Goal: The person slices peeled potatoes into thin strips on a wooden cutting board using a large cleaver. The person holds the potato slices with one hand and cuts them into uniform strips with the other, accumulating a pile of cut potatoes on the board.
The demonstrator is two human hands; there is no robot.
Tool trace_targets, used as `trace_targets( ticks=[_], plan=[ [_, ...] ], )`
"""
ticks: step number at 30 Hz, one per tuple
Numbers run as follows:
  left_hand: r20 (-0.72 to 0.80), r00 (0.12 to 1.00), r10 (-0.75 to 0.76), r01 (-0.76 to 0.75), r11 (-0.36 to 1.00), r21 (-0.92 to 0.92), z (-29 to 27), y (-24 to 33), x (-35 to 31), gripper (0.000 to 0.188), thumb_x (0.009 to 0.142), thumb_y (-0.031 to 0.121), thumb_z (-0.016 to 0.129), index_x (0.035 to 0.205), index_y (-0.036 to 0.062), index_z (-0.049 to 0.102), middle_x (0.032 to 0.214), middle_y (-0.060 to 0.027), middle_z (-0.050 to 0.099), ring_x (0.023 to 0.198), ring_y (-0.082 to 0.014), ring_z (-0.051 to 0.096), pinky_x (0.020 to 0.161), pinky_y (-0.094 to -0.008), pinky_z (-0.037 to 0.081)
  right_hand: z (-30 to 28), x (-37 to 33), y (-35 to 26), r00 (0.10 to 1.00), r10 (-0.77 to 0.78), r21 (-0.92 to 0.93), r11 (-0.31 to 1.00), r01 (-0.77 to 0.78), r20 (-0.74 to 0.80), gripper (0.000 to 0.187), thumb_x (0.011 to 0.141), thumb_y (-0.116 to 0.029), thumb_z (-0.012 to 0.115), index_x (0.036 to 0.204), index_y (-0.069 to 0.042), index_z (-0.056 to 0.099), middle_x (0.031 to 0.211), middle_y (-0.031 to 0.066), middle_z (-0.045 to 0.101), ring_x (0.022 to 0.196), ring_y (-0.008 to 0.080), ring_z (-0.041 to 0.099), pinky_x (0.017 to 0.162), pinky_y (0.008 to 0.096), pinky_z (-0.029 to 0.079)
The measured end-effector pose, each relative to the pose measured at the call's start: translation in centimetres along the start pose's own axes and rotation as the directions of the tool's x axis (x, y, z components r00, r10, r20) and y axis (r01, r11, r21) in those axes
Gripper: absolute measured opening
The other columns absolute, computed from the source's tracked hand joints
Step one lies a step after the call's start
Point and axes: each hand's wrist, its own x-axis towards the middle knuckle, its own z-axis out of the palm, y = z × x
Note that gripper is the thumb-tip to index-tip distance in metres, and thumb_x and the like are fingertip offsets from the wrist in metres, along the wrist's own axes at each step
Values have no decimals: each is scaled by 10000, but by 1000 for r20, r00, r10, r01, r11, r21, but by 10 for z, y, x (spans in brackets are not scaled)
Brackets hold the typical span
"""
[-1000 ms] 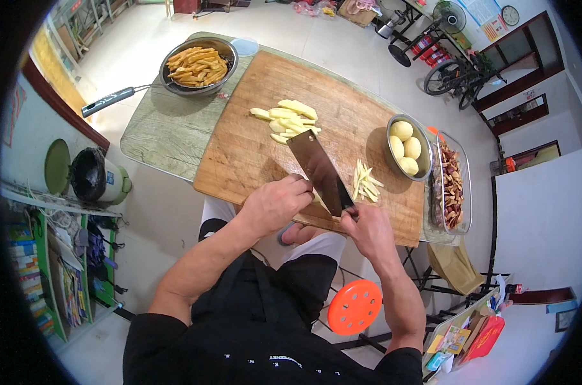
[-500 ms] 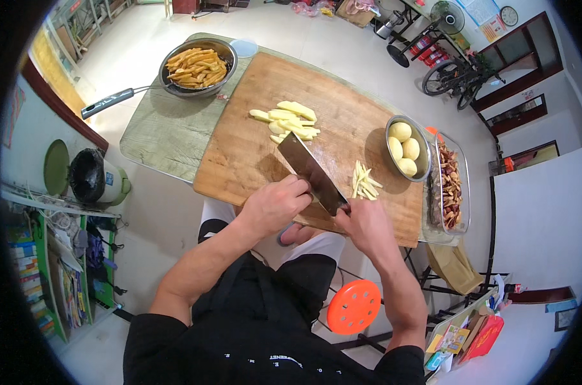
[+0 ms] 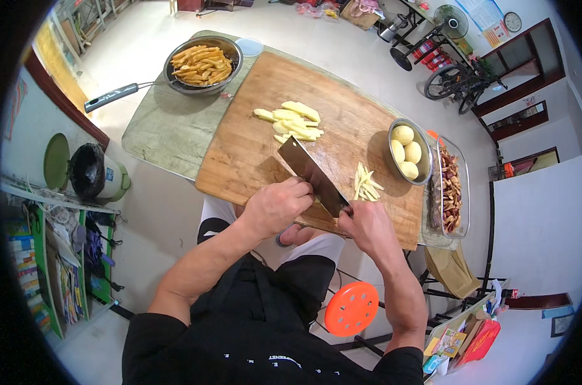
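My right hand [image 3: 368,223] grips the handle of a wide cleaver [image 3: 313,176], its blade slanting up and left over the wooden cutting board [image 3: 239,151]. Close against the blade's left side, my left hand [image 3: 279,204] is closed with its fingers curled down; whatever lies under them is hidden. Beyond the blade tip is a pile of thick pale potato slices [image 3: 294,120]. Thin potato sticks [image 3: 366,183] lie in a small heap just beyond my right hand. Several peeled potatoes [image 3: 403,135] sit in a metal bowl [image 3: 394,154] at the board's right side.
Browned strips [image 3: 201,64] fill a metal vessel with a long grey handle [image 3: 111,97] at the table's far left. A glass dish [image 3: 465,192] of reddish-brown pieces stands at the right edge. Below are an orange stool [image 3: 352,309] and, leftward, a lined bin [image 3: 114,179].
The whole view has shifted slightly. Both hands and the cleaver keep nearly the same place over the board, and the potato piles look unchanged.
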Motion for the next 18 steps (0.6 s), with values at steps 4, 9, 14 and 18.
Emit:
trace_targets(
  ticks=[4,9,14,18],
  plan=[
    [-3,1000,22,-22,1000,14,2,-2,-1,104,819,141,625,880,76,679,1050,-51,667,998,-221,656,801,-329,596,-3,4,-8,1000,20,-25,999,-20,1,251,901,-204,692,865,41,737,754,279,677,743,458,690,707,504,560],
    [-29,999,-14,15,1000,24,4,0,-2,104,815,142,625,875,75,676,1044,-54,674,1001,-225,659,824,-321,588,2,-5,-1,998,61,21,998,-60,-25,241,920,-217,686,884,15,744,798,267,699,778,452,704,724,511,569],
    [-79,997,9,-7,999,34,5,0,-1,121,818,139,622,895,73,689,1051,-55,684,1036,-225,665,819,-328,595,11,-8,9,997,-1,69,998,6,-72,238,917,-211,684,877,17,739,791,275,690,789,453,704,722,513,568],
    [-41,999,-27,29,999,40,4,2,-3,130,820,139,625,910,70,691,1056,-52,682,1031,-216,666,812,-323,597,1,-4,1,1000,-13,36,999,14,-12,241,914,-208,682,867,23,730,787,280,689,780,461,701,726,525,567]
  ],
)
